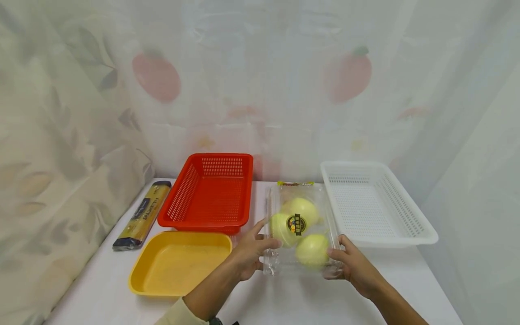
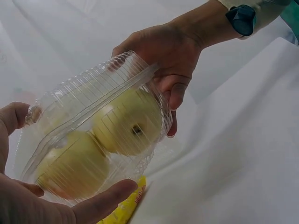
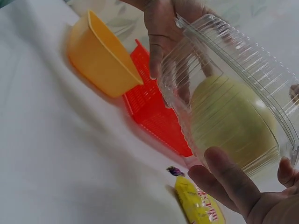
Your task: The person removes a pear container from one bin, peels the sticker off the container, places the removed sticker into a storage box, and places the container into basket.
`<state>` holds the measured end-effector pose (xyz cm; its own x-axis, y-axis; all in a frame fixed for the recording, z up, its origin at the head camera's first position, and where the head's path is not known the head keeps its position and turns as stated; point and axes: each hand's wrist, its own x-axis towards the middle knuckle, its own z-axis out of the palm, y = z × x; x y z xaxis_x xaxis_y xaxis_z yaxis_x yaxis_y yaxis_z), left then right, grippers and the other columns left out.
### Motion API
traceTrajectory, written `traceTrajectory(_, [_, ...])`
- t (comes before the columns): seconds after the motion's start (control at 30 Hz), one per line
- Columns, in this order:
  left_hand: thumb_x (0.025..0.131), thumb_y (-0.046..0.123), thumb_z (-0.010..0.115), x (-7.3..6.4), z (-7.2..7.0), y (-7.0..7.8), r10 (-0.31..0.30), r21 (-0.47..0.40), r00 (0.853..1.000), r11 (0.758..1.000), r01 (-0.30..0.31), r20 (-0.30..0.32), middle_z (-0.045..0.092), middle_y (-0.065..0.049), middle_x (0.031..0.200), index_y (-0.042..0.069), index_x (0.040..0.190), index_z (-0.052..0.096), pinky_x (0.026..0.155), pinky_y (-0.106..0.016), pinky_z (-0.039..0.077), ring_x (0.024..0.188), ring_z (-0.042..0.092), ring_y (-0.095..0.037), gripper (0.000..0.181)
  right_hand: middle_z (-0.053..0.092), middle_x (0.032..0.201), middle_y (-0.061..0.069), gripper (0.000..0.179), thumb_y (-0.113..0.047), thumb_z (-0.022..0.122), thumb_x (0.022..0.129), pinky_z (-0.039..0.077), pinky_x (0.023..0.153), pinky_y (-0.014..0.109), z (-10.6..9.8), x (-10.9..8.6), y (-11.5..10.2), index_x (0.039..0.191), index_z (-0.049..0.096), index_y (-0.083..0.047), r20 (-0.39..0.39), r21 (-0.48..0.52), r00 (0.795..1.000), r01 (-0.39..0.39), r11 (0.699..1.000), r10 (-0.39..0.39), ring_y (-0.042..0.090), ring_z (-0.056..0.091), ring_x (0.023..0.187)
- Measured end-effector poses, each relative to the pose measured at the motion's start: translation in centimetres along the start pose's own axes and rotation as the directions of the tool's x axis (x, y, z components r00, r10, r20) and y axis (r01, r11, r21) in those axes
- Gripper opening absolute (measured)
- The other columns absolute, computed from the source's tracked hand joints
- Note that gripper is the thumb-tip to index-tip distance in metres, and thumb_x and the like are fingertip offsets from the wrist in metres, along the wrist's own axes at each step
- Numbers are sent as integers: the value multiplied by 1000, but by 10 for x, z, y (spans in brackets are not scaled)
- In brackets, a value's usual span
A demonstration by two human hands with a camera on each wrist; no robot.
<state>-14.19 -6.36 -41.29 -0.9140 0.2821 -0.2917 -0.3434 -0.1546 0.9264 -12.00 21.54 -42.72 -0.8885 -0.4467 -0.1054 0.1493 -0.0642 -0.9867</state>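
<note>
Both hands hold a clear plastic clamshell box [image 1: 302, 201] raised over the table. Inside it lie three round pale yellow-green fruits [image 1: 313, 250], apple-like, under a dark round label [image 1: 296, 225] on the lid. My left hand [image 1: 247, 253] grips the left side, thumb along the top edge. At the near right corner, my right hand [image 1: 352, 266] grips the box, thumb above and fingers below. From the left wrist view, the box [image 2: 88, 107] is tilted and both hands hold its ends. The right wrist view shows one fruit [image 3: 229, 121] close up through the ribbed wall.
A red basket [image 1: 219, 222] stands back left, with a yellow basin [image 1: 178, 291] in front of it. A spaghetti pack [image 1: 143, 215] lies at the far left. On the right is a white basket [image 1: 422, 237]. Behind the box lies a yellow packet [image 1: 295, 183].
</note>
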Motion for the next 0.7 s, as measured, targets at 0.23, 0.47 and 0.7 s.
traceTrajectory(0.23, [79,14,75,3,-4,-11,-37,28,999,999,37,-26,44,-23,125,21,153,28,71,-53,54,102,54,-41,87,52,116,23,40,-18,48,100,54,78,49,-3,4,14,122,23,5,0,-4,999,-38,999,38,40,61,99])
traceTrajectory(0.47, [78,10,73,8,-9,-23,-50,31,998,998,51,-39,45,-23,121,18,152,29,68,-52,54,99,55,-40,86,58,107,20,31,-20,51,99,55,75,44,-7,7,28,108,29,0,-15,-43,996,-93,995,92,37,64,94])
traceTrajectory(0.7, [78,9,73,13,-14,-36,-54,36,997,998,56,-46,45,-23,118,16,150,32,65,-52,54,94,57,-37,84,59,103,18,29,-23,54,97,55,73,42,-8,11,39,98,32,-5,-40,-64,990,-138,988,136,37,65,90])
